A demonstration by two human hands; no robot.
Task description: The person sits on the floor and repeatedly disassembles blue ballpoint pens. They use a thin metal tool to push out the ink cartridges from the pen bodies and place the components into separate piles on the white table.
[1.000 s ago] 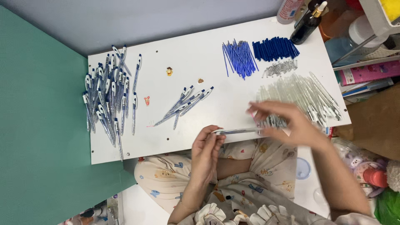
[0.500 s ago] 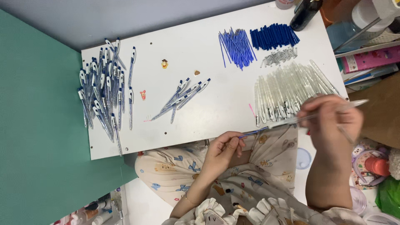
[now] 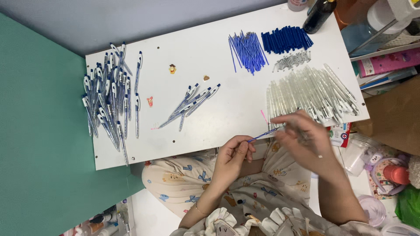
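Hands are seen at the near edge of a white table (image 3: 131, 153), above a lap in patterned fabric. A thin blue refill (image 3: 262, 134) is pinched at its lower end between the closed fingertips of the left hand (image 3: 234, 155), and it slants up and to the right toward the right hand (image 3: 302, 140). The right hand's fingers are curled together around the refill's far tip, with what looks like a clear barrel held in them, though motion blur hides the exact grip. Just beyond the right hand, a wide row of clear pen barrels (image 3: 313, 94) is laid out on the table. Farther back, a heap of blue refills (image 3: 247, 50), a stack of dark blue caps (image 3: 286, 39) and a small cluster of springs (image 3: 292, 61) are placed. A small group of assembled pens (image 3: 190, 105) is set at the centre, and a large pile of finished pens (image 3: 109, 94) lies at the left.
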